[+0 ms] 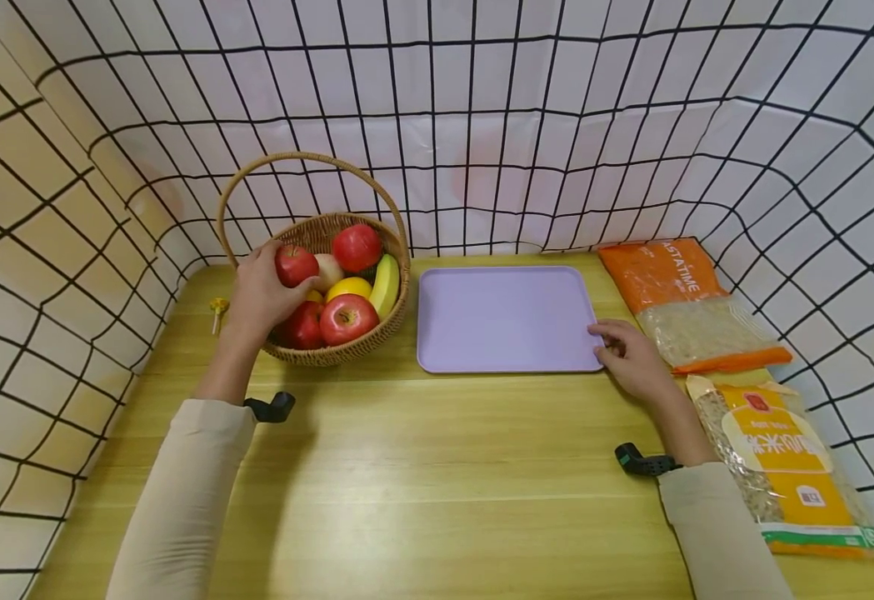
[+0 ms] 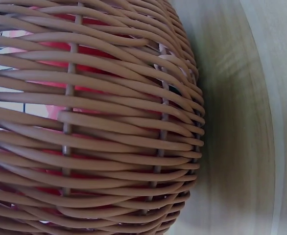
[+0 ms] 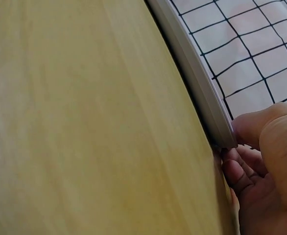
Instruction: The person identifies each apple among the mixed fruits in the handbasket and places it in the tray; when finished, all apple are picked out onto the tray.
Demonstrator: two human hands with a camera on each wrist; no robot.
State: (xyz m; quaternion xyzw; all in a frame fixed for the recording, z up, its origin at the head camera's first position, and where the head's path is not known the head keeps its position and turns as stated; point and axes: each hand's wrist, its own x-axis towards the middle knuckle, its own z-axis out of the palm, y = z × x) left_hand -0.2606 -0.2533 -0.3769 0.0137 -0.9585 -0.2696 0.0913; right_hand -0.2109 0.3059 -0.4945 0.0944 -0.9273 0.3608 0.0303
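The left hand (image 1: 259,292) hides the left side of the glossy red apple (image 1: 297,268) in its grip. Just right of that grip, a pale round fruit (image 1: 328,268) is partly covered, its kind unclear. The left wrist view cuts off the brown woven wicker basket (image 1: 332,357) beneath this grip; what shows red through its weave cannot be identified. Beyond the right hand's (image 1: 637,360) grip, the pale purple rectangular tray (image 1: 507,321) runs out of the right wrist view's top edge.

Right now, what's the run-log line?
left grip: holds red apple | right grip: pinches lilac tray at edge | wicker basket: holds fruit
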